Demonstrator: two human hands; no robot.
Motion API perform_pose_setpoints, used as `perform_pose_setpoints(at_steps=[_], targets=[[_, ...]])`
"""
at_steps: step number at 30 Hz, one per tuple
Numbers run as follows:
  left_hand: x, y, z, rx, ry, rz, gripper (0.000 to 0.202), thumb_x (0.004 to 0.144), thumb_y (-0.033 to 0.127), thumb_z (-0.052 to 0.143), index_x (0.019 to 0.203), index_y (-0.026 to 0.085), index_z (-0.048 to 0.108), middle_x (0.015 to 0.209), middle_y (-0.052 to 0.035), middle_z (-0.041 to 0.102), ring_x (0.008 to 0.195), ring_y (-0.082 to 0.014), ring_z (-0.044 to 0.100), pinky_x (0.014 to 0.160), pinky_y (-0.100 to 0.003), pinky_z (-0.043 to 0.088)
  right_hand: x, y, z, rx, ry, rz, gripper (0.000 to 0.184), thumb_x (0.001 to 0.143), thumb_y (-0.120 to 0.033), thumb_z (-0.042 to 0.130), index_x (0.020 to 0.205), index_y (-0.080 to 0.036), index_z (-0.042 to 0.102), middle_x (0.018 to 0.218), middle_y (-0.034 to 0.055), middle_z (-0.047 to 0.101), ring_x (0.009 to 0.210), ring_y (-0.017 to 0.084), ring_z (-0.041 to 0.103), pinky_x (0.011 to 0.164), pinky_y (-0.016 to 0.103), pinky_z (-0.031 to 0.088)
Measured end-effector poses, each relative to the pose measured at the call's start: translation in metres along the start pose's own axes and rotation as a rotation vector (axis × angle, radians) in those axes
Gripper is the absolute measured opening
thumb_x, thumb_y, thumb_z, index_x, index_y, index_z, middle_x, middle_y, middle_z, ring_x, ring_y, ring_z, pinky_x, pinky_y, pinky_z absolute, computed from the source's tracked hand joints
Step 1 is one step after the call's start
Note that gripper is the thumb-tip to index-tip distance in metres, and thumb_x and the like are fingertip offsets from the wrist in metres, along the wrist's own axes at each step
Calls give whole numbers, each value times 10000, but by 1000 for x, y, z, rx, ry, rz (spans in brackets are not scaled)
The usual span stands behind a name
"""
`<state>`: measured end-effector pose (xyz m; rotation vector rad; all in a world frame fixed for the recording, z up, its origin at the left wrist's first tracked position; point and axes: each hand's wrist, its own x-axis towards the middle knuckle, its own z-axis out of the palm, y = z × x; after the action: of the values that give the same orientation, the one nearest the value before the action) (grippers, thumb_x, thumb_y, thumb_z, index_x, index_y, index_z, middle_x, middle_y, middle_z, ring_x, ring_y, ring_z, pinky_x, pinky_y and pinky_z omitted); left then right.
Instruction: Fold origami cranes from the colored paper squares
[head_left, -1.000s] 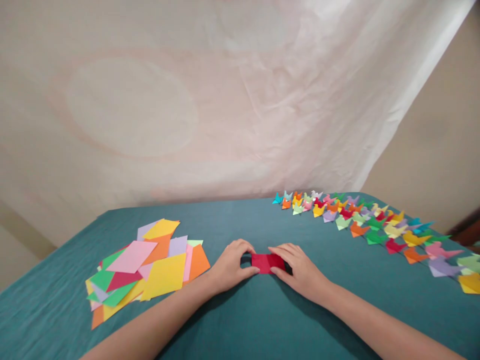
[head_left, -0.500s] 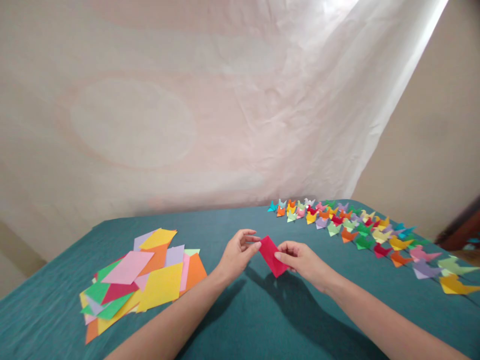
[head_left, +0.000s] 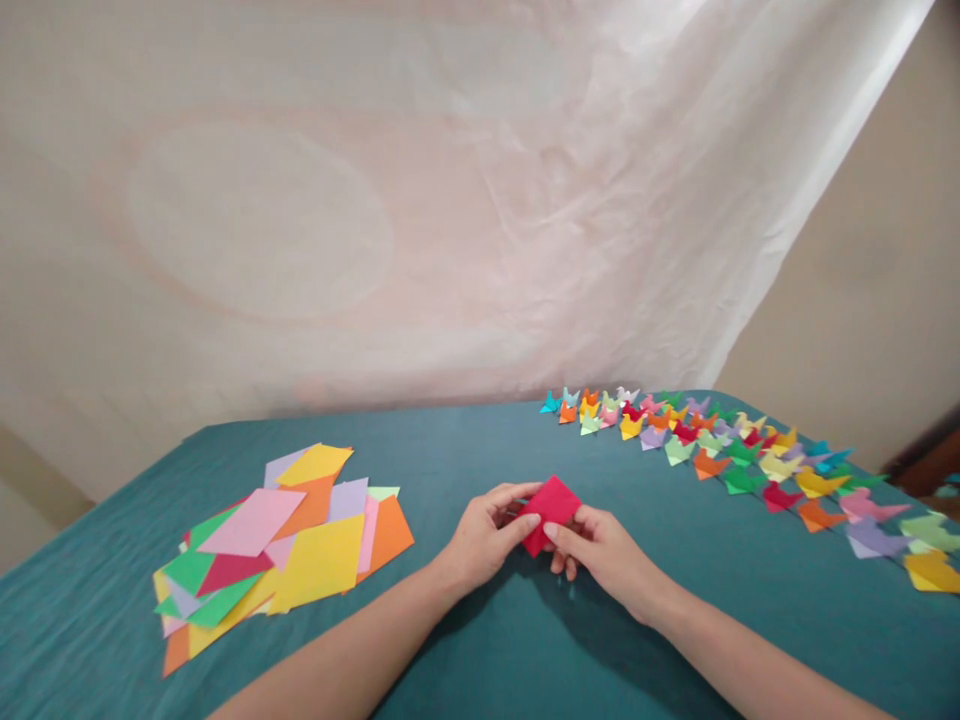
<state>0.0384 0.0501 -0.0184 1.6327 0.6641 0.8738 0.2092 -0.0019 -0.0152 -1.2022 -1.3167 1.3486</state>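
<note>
A small piece of folded red paper (head_left: pixel 555 503) is held above the middle of the table, one corner pointing away from me. My left hand (head_left: pixel 495 533) pinches its left side, thumb on top and fingers behind. On the right side my right hand (head_left: pixel 596 550) grips the same paper, its thumb pressed on the near face close to the left thumb. The right fingers curl underneath, partly hidden by the paper.
Loose coloured paper sheets (head_left: pixel 322 565) lie in a spread pile on the left of the green-covered table (head_left: pixel 450 440). Several rows of folded paper birds (head_left: pixel 709 463) stand along the right. Behind the table hangs a pale cloth (head_left: pixel 450 250).
The red paper has turned from a slanted rectangle to a diamond shape. My left hand has moved onto it and now grips it with the thumb, close to the right thumb.
</note>
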Motion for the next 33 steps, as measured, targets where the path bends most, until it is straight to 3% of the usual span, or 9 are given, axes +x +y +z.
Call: perform_pose_setpoints(at_steps=[4,11,14,18,22,33], targets=[[-3,1,0,33,1,7,459,823,332,581,1255,201,503,1104,-73,578,872,-160,581,796,-306,472,-2,-1,0,-54,9,-17,372,760,-509,572,755,-137,577,543,-14,576,461,96,512,463,224,410],[-4,6,0,140,11,65,282,834,322,565,1064,183,651,1046,-77,605,961,-181,568,875,-328,447,-3,0,0,-56,-5,-25,390,748,-536,568,767,-146,576,565,-11,571,474,105,513,472,235,423],[-2,5,0,114,33,50,292,824,335,575,1058,178,652,1055,-80,614,971,-190,569,876,-333,449,-2,5,-3,-73,2,-86,360,775,-487,557,923,-159,553,666,3,590,557,127,547,498,243,443],[-1,3,-2,99,64,21,292,814,349,582,1028,168,663,1030,-78,625,947,-191,575,865,-337,450,-1,8,-11,-120,138,-269,342,802,-366,552,1077,-194,443,922,48,591,737,152,572,646,285,484],[0,4,-2,79,77,7,279,808,347,591,1001,166,676,1005,-75,630,918,-187,580,856,-334,446,-1,8,-18,-213,250,-372,225,817,-297,533,992,-197,433,884,42,571,772,162,562,725,309,463],[0,4,-2,59,68,-23,283,804,339,597,1006,158,677,994,-73,626,908,-182,574,840,-293,434,0,9,-15,-212,266,-373,147,833,-287,516,933,-201,452,826,21,564,752,162,547,685,285,437]])
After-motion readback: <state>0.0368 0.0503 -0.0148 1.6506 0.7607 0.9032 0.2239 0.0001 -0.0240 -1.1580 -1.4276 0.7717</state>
